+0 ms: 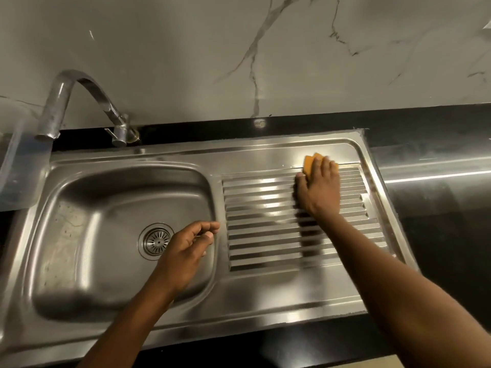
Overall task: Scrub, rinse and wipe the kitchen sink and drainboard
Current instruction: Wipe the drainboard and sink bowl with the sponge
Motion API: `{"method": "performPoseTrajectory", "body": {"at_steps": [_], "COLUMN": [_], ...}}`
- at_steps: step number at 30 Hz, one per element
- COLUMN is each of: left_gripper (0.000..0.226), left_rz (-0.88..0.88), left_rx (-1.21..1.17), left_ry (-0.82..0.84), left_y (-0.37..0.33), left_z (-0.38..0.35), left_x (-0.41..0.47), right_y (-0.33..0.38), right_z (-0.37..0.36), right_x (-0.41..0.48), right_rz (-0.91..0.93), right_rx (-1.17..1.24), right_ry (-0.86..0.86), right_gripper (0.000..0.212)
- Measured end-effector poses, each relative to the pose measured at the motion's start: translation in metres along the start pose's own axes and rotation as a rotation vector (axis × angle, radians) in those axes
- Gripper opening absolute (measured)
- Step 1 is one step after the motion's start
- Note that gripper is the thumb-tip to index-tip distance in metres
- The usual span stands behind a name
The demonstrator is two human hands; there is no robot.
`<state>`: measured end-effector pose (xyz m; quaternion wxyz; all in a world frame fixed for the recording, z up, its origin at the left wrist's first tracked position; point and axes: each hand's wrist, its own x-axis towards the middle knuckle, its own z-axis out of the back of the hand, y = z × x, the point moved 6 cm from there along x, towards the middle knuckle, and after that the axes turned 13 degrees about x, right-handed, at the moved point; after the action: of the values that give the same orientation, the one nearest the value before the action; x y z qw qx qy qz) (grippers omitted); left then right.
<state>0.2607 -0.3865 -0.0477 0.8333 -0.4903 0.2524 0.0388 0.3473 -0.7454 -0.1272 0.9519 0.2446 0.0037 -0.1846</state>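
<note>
A stainless steel sink basin (87,235) with a round drain strainer (156,241) lies on the left. Its ribbed drainboard (260,221) lies on the right. My right hand (318,189) presses an orange sponge (309,162) flat against the far part of the drainboard, fingers straight over it. My left hand (186,251) hovers above the basin's right side, near the ridge between basin and drainboard, with fingers loosely curled and nothing in them.
A curved metal tap (79,102) rises behind the basin, spout over the far left corner. A clear plastic container (16,155) stands at the left edge. Black countertop (438,208) surrounds the sink, with a marble-patterned wall (239,49) behind.
</note>
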Motion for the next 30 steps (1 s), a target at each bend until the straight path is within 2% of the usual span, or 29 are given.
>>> {"method": "performPoseTrajectory", "body": {"at_steps": [7, 9, 12, 14, 18, 23, 26, 30], "left_gripper": [0.021, 0.018, 0.023, 0.024, 0.024, 0.019, 0.038, 0.043], "left_rz": [-0.04, -0.039, -0.027, -0.014, 0.003, -0.004, -0.013, -0.017], "left_rx": [0.005, -0.002, 0.018, 0.017, -0.002, -0.037, -0.043, -0.07], "left_ry": [-0.021, -0.04, -0.058, -0.062, -0.083, -0.06, -0.053, -0.037], "left_y": [0.004, 0.008, 0.013, 0.014, 0.015, 0.009, 0.006, 0.003], "left_z": [0.021, 0.027, 0.034, 0.036, 0.036, 0.026, 0.018, 0.01], "left_x": [-0.006, -0.008, -0.014, -0.017, -0.021, -0.025, -0.029, -0.038], "right_y": [0.154, 0.184, 0.208, 0.212, 0.202, 0.18, 0.168, 0.163], "right_z": [-0.089, -0.106, -0.123, -0.127, -0.123, -0.109, -0.103, -0.096], "right_x": [-0.057, -0.069, -0.084, -0.087, -0.097, -0.139, -0.176, -0.222], "right_rz": [0.212, 0.287, 0.415, 0.511, 0.691, 0.787, 0.808, 0.846], "right_rx": [0.039, 0.043, -0.035, -0.097, -0.165, -0.065, -0.033, -0.035], "right_ry": [0.192, 0.247, 0.289, 0.313, 0.346, 0.431, 0.48, 0.509], "right_gripper": [0.071, 0.067, 0.074, 0.072, 0.056, 0.053, 0.057, 0.045]}}
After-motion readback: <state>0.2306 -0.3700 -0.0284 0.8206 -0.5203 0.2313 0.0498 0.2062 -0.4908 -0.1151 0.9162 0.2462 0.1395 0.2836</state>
